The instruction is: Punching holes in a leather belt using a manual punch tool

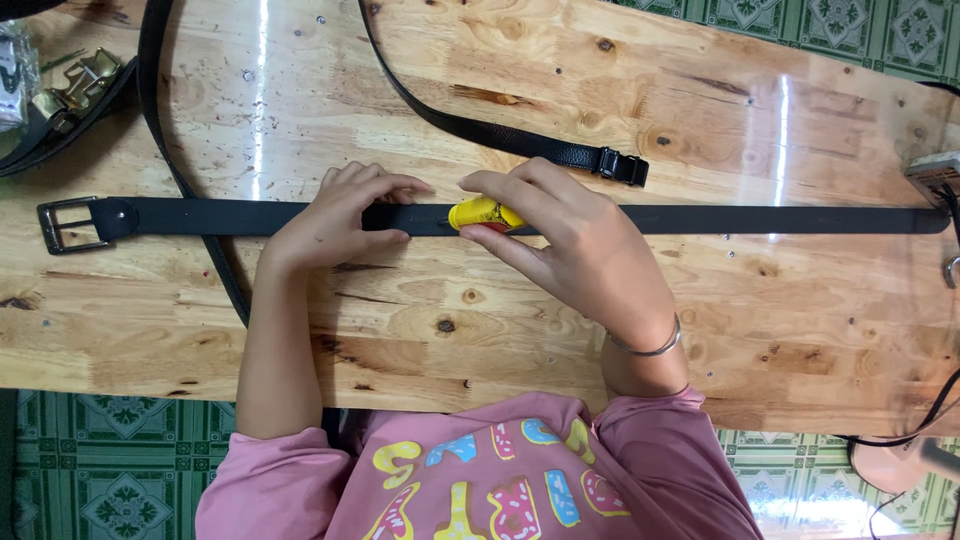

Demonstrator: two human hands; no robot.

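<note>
1. Packaging: a clear plastic packet (12, 72) with dark print lies at the top-left corner of the wooden table (760, 330), partly cut off by the picture edge. Its contents cannot be made out.
2. Beside the packet, a brass-coloured buckle (75, 88) sits on a dark strap.
3. Work item: a black leather belt (760, 219) lies flat and straight across the table, its silver square buckle (68, 225) at the left end.
4. A second black belt (520, 143) curves across the upper table and ends in a black clasp (622, 166), just above the hands.
5. Left hand (335, 222): fingers curled, fingertips pressing on the flat belt near its middle, pinning it to the table.
6. Right hand (575, 240): closed in a pinch grip around a small yellow tool (482, 213), whose dark tip touches the belt just beside the left fingertips.
7. A thin silver bangle (648, 346) circles the right wrist.
</note>
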